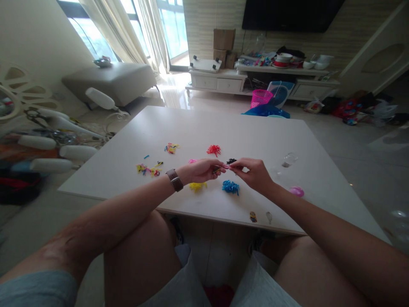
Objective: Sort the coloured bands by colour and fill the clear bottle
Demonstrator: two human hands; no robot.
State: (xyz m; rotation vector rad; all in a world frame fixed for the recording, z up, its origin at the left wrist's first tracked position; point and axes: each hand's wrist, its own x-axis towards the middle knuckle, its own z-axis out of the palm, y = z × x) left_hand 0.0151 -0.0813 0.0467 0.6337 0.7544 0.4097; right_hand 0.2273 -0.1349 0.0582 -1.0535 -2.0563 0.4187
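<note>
Above the middle of the white table [252, 132], my left hand [207, 169] and my right hand [254, 172] meet, fingertips almost touching. Both pinch a small pink strip [226, 166]; its exact kind is too small to make out. Around them lie piles of small coloured strips: red [214, 149] behind, blue [230, 187] and yellow [197, 186] in front. A black pile [231, 161] is partly hidden behind my right fingertips, and a pink pile [192, 161] behind my left hand. A brown-strapped watch [174, 180] is on my left wrist.
Mixed-colour pieces [148, 170] and another mixed pile [171, 148] lie on the left. To the right are a clear plastic bottle [289, 160] and a pink object [297, 191]. A small yellow cartoon figure [253, 216] lies near the front edge, beside a pale small piece [269, 217].
</note>
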